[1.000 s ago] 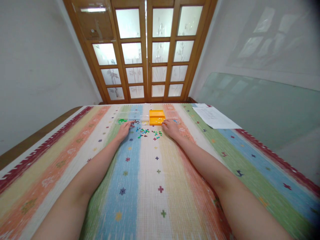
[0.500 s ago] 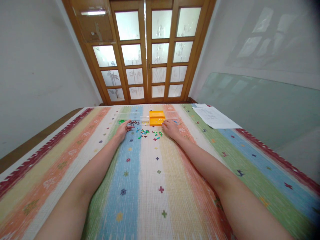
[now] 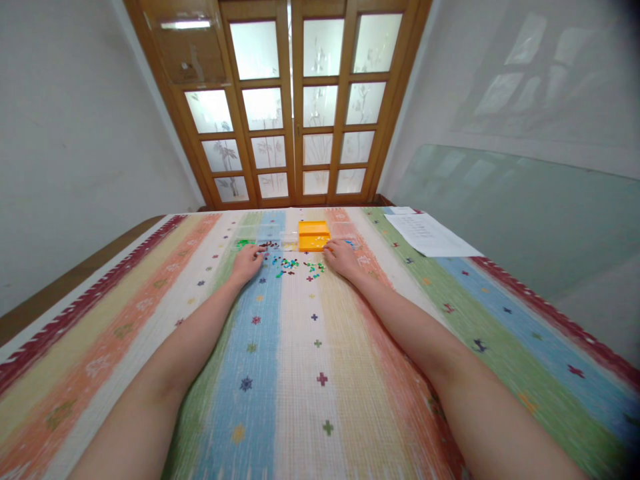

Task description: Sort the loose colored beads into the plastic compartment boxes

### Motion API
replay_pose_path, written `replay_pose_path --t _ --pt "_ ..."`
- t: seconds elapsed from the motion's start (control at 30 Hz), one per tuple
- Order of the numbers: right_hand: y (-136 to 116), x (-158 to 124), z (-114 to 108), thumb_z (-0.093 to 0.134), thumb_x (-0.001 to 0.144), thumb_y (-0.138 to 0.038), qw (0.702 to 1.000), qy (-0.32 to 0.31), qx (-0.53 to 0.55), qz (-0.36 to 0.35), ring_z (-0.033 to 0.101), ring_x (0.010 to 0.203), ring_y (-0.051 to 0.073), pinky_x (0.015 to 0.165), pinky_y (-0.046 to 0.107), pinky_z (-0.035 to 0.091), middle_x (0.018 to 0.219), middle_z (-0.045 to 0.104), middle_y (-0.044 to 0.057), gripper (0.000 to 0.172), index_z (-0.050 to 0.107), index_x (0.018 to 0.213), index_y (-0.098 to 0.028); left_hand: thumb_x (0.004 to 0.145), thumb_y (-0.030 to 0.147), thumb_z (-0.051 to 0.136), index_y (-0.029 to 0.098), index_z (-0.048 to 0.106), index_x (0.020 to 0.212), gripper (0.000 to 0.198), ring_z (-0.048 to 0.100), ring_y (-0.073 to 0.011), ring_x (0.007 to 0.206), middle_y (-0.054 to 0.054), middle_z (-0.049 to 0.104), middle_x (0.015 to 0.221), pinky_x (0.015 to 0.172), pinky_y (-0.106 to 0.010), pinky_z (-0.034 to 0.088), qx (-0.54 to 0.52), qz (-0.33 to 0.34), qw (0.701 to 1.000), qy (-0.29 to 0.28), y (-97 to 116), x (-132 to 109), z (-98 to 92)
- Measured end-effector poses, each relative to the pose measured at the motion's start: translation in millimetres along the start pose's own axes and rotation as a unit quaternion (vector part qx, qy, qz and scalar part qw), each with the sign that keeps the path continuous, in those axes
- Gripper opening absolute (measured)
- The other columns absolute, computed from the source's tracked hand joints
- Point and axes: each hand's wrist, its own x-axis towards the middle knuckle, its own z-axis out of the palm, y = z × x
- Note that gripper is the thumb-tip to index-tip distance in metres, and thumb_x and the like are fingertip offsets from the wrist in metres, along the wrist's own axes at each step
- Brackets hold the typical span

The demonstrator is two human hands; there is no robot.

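Observation:
My left hand (image 3: pixel 247 263) rests at the near side of a clear box with green pieces (image 3: pixel 245 244) and dark brown pieces (image 3: pixel 270 245). Its fingers are drawn together; anything between them is too small to make out. At the front right corner of an open orange box (image 3: pixel 314 230) is my right hand (image 3: pixel 341 257), its fingers curled, their hold hidden. Pale pieces lie in the orange box. Blue pieces (image 3: pixel 349 244) sit in a clear box beyond my right hand. Mixed small pieces (image 3: pixel 289 265) are scattered on the cloth between my hands.
A striped cloth (image 3: pixel 300 373) covers the table. Sheets of paper (image 3: pixel 430 233) lie at the back right. Between the brown pieces and the orange box stands a small clear container (image 3: pixel 289 241) with yellowish pieces. Glazed wooden doors (image 3: pixel 295 107) are behind the table.
The fingers of my left hand were spread over the edge of the clear box and have drawn together, a little nearer the scattered pieces. My right hand has hardly moved.

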Motion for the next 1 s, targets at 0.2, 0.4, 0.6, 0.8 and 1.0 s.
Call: replay_pose_path --t 0.2,0.4,0.6,0.8,1.0 --pt "0.4 0.1 0.7 0.053 0.102 -0.025 1.0 -0.002 0.001 0.0 0.065 0.11 0.024 0.102 0.035 0.045 0.115 0.075 0.011 0.027 0.079 0.108 -0.018 0.088 0.03 0.061 0.024 0.08 0.095 0.021 0.066 -0.03 0.098 -0.01 0.075 0.099 0.096 -0.044 0.051 0.102 0.071 0.99 -0.068 3.3 -2.5 1.7" --pt "1.7 0.5 1.3 0.053 0.102 -0.025 1.0 -0.007 0.0 0.0 0.065 0.11 0.025 0.102 0.036 0.045 0.113 0.075 0.012 0.027 0.079 0.108 -0.018 0.085 0.026 0.064 0.023 0.076 0.092 0.014 0.066 -0.0287 0.091 -0.01 0.075 0.096 0.088 -0.041 0.051 0.081 0.051 0.993 -0.064 6.7 -2.9 1.1" --pt "1.9 -0.1 1.5 0.053 0.102 -0.025 1.0 -0.003 0.0 -0.006 0.065 0.11 0.024 0.101 0.035 0.045 0.114 0.076 0.011 0.028 0.079 0.107 -0.018 0.084 0.024 0.06 0.023 0.068 0.092 0.011 0.062 -0.0221 0.075 -0.003 0.07 0.081 0.075 -0.035 0.048 0.017 -0.013 1.0 -0.022 8.2 -3.6 0.0" --pt "-0.1 -0.9 -0.8 0.053 0.102 -0.024 1.0 -0.01 -0.001 -0.002 0.064 0.111 0.024 0.101 0.035 0.045 0.114 0.075 0.012 0.028 0.079 0.108 -0.018 0.079 0.024 0.06 0.023 0.057 0.078 0.004 0.057 -0.0192 0.069 0.0 0.062 0.072 0.067 -0.032 0.043 -0.024 -0.07 0.997 0.024 8.6 1.3 -1.4" --pt "-0.7 -1.4 -1.8 0.051 0.102 -0.026 1.0 -0.007 -0.001 -0.003 0.064 0.11 0.024 0.101 0.036 0.045 0.113 0.075 0.011 0.029 0.079 0.108 -0.018 0.08 0.021 0.054 0.023 0.056 0.081 0.003 0.057 -0.0194 0.074 0.0 0.062 0.077 0.072 -0.031 0.045 -0.065 -0.08 0.994 0.035 1.3 4.8 -0.5"
